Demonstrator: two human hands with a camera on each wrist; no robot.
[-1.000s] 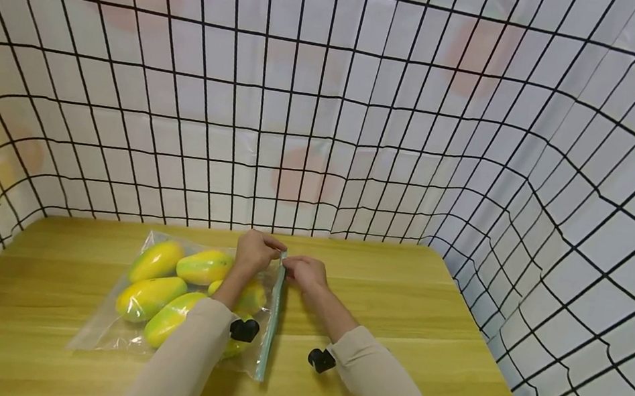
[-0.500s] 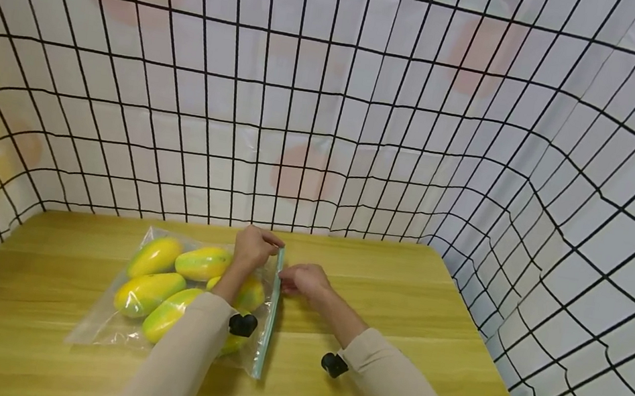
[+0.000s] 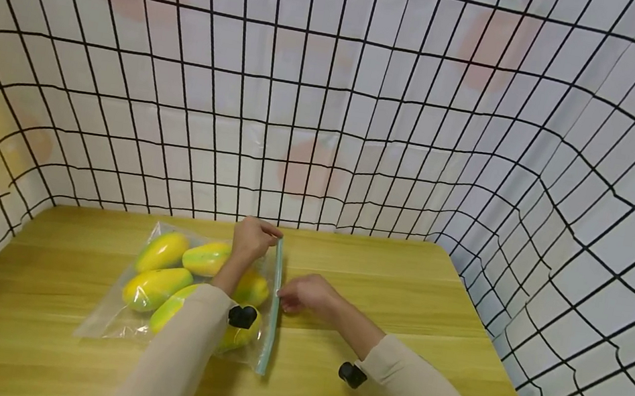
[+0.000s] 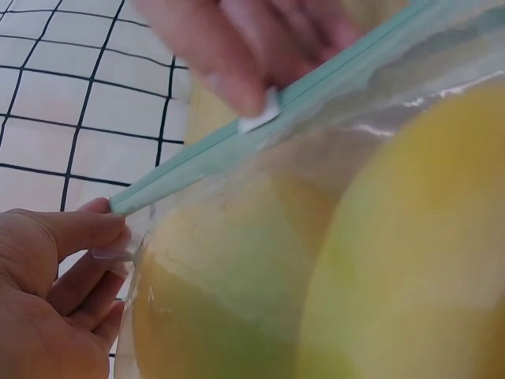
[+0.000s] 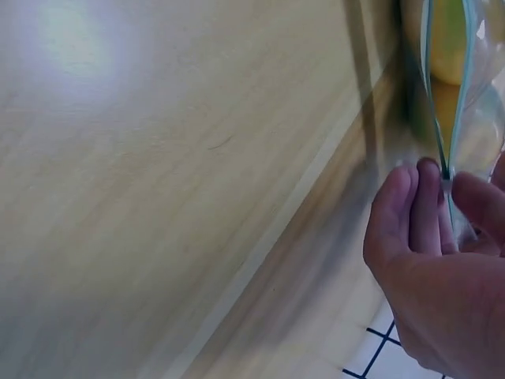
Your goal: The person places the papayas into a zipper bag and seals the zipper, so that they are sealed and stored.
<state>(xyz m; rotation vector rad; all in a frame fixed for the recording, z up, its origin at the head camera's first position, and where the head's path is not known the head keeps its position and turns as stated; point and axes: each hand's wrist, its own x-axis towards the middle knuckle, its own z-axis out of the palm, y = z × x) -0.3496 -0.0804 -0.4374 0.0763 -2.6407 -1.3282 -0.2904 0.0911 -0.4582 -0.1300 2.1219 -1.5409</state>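
Observation:
A clear slider-zip bag (image 3: 111, 323) lies on the table, holding several yellow-green mangoes (image 3: 156, 288). Along its right side runs a teal zip strip (image 3: 270, 327). My left hand (image 3: 253, 240) pinches the strip's far end between thumb and fingers, as the left wrist view shows. With thumb and fingers my right hand (image 3: 310, 294) pinches the white slider (image 4: 262, 113), partway along the strip. In the right wrist view the strip's two edges (image 5: 465, 71) stand apart on the near side of the slider and meet at it. My left forearm covers part of the mangoes.
The wooden table (image 3: 398, 317) extends to both sides of the bag. A white sheet with a black grid (image 3: 329, 112) rises behind the table and along its sides. Small black cameras (image 3: 353, 375) are fixed at both wrists.
My right hand has slid nearer along the zip strip, from the far end to partway down, with the slider. My left hand keeps its hold on the far end.

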